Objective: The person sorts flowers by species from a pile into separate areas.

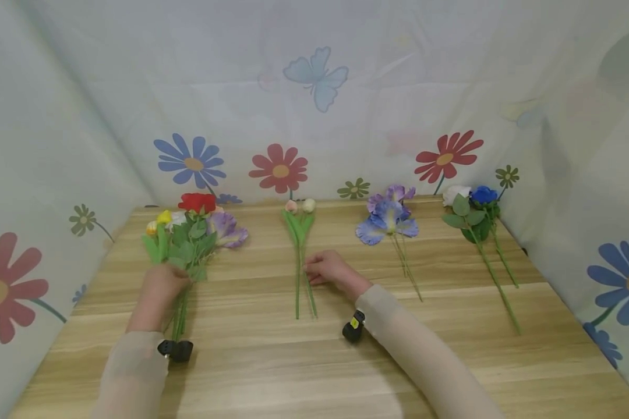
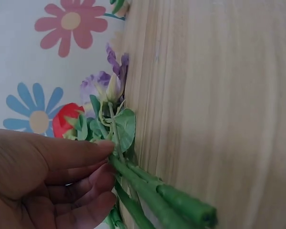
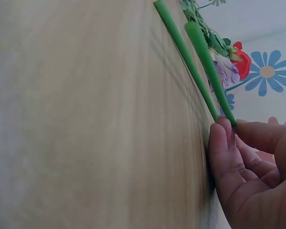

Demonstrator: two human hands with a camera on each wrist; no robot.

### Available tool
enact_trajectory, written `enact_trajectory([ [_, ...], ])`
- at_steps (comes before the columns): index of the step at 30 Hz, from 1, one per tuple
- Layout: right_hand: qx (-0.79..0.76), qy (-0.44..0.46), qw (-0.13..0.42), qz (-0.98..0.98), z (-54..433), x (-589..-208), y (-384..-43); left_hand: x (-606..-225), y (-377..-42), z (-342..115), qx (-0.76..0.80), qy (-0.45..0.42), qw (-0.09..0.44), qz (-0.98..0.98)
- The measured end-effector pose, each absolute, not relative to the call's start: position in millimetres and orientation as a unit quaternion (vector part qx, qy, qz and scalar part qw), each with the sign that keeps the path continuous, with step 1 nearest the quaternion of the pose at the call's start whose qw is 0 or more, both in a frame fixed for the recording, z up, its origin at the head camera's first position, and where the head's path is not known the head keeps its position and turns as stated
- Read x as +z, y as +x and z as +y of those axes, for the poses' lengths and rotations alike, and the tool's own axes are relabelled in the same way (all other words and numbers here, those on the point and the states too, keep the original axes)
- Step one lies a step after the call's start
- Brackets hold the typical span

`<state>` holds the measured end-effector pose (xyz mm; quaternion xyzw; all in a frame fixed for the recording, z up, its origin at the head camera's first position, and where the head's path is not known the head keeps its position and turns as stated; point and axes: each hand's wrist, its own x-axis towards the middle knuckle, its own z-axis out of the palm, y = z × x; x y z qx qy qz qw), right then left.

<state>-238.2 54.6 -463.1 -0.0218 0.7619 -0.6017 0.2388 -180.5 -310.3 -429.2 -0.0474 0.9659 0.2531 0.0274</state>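
Observation:
On the left side of the table lies a bunch of artificial flowers (image 1: pixel 186 241): a red bloom, a purple one, yellow and white ones, with green leaves. My left hand (image 1: pixel 159 288) is at its stems; the left wrist view shows thumb and fingers of the left hand (image 2: pixel 81 171) pinching the green stems (image 2: pixel 157 198). Two tulips (image 1: pixel 297 230), one pinkish and one white, lie near the middle. My right hand (image 1: pixel 332 272) pinches the stem of the white tulip. Close up, the right hand (image 3: pixel 257 167) has that green stem (image 3: pixel 207 62) between thumb and fingertips, beside the other stem.
Right of the tulips lie purple-blue irises (image 1: pixel 388 218). A white rose (image 1: pixel 456 195) and a blue rose (image 1: pixel 484 195) lie at the far right, stems toward the front. The wooden table (image 1: pixel 272 366) meets a printed cloth backdrop (image 1: pixel 230 105) at the back and sides.

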Motion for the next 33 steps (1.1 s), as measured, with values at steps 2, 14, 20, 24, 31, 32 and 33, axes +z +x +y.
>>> enact_trajectory([
  [2, -0.592, -0.022, 0.238, 0.769, 54, -462, -239, -427, -182, -309, 0.244, -0.059, 0.034, 0.968],
  [14, -0.574, -0.023, 0.227, 0.786, 49, -457, -237, -422, -184, -306, 0.276, -0.084, 0.038, 0.957],
  [20, -0.561, -0.03, 0.228, 0.795, 50, -453, -235, -420, -182, -309, 0.281, -0.063, 0.045, 0.957],
  [24, -0.544, -0.042, 0.232, 0.805, 53, -451, -235, -415, -181, -308, 0.282, -0.055, 0.044, 0.957],
  [31, -0.543, -0.063, 0.223, 0.807, 61, -446, -230, -409, -181, -304, 0.291, -0.046, 0.049, 0.954],
  [32, -0.547, -0.066, 0.22, 0.805, 62, -445, -229, -408, -181, -302, 0.289, -0.042, 0.049, 0.955],
  [33, -0.549, -0.069, 0.216, 0.804, 64, -444, -227, -406, -181, -301, 0.286, -0.038, 0.048, 0.956],
])
